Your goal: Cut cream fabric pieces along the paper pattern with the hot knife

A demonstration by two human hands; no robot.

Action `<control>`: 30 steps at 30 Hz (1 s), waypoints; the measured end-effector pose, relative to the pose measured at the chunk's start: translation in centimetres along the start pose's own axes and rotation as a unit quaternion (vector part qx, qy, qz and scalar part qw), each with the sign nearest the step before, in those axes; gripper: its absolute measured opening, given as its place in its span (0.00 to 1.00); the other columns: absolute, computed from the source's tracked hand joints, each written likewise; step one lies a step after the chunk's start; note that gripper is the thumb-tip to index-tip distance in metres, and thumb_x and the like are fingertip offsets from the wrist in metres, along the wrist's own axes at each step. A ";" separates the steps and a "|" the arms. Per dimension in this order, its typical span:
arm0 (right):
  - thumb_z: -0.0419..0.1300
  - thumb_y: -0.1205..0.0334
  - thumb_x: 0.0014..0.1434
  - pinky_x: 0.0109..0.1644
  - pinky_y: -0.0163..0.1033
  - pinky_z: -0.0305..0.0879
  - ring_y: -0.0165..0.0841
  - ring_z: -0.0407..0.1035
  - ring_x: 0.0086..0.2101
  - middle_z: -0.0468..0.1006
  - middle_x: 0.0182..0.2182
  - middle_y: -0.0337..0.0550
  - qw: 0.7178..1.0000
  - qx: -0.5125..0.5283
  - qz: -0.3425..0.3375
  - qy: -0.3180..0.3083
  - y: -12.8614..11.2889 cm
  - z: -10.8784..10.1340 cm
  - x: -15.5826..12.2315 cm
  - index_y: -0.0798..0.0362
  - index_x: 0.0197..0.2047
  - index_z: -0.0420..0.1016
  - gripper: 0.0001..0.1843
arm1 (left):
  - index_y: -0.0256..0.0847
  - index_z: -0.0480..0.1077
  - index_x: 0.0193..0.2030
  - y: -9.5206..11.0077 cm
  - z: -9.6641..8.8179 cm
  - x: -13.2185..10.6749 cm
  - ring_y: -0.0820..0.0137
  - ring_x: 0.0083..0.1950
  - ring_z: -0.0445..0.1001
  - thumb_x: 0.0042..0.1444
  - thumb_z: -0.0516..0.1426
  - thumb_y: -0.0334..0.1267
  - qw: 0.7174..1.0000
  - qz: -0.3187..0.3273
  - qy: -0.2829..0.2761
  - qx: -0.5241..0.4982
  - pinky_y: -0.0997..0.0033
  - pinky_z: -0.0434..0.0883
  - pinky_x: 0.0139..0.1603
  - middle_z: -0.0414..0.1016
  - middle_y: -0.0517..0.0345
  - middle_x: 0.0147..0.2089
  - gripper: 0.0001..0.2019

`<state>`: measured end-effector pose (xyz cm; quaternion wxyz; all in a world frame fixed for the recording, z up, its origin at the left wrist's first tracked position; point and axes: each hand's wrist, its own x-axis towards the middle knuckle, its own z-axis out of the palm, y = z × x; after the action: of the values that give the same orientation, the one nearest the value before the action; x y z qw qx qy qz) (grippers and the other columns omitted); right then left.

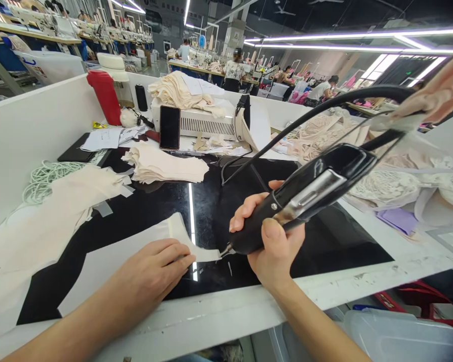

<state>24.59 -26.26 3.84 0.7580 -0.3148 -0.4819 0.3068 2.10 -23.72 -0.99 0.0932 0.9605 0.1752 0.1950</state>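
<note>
My left hand point(156, 269) lies flat on a cream fabric piece point(132, 249), fingers stretched out near its narrow end. The piece rests on a glossy black board point(324, 246). In my right hand point(274, 246) is a black corded hand tool point(260, 221) with a metal lever along its side. Its thin metal tip point(227, 250) points down to the left and meets the narrow end of the fabric. A thick black cable point(317, 108) leaves the tool's back end and arches over the board.
Behind stand a cream fabric stack point(169, 163), a phone point(169, 127) and a vented white box point(207, 125). More fabric pieces point(41, 221) and green cord point(47, 178) lie left, bra cups point(388, 188) right. A blurred hand point(438, 95) shows upper right.
</note>
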 end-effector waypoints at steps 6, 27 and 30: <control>0.69 0.54 0.62 0.30 0.39 0.72 0.29 0.72 0.26 0.75 0.34 0.33 1.000 -0.004 -0.001 0.001 -0.1 -0.1 -0.1 0.44 0.57 0.67 0.24 | 0.37 0.72 0.57 0.3 -0.3 0.5 0.62 0.51 0.75 0.74 0.48 0.28 1.000 -0.002 -0.002 -0.017 0.59 0.77 0.54 0.75 0.50 0.50 0.13; 0.68 0.51 0.61 0.30 0.38 0.71 0.28 0.71 0.25 0.74 0.33 0.32 1.000 0.006 0.004 -0.002 1.3 2.7 0.2 0.43 0.53 0.64 0.22 | 0.37 0.74 0.56 0.6 0.6 0.1 0.61 0.52 0.75 0.72 0.50 0.27 0.998 -0.004 0.054 -0.018 0.60 0.76 0.55 0.76 0.49 0.49 0.13; 0.68 0.52 0.61 0.30 0.38 0.72 0.28 0.71 0.25 0.75 0.33 0.32 1.000 0.003 0.001 0.001 1.2 2.7 0.2 0.43 0.56 0.65 0.24 | 0.37 0.74 0.56 0.7 0.6 0.1 0.61 0.52 0.75 0.71 0.50 0.26 0.999 -0.003 0.051 -0.018 0.59 0.76 0.54 0.76 0.49 0.49 0.14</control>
<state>21.97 -24.90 3.91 0.7591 -0.3130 -0.4801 0.3086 2.60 -24.39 -1.34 0.1022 0.9469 0.1793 0.2465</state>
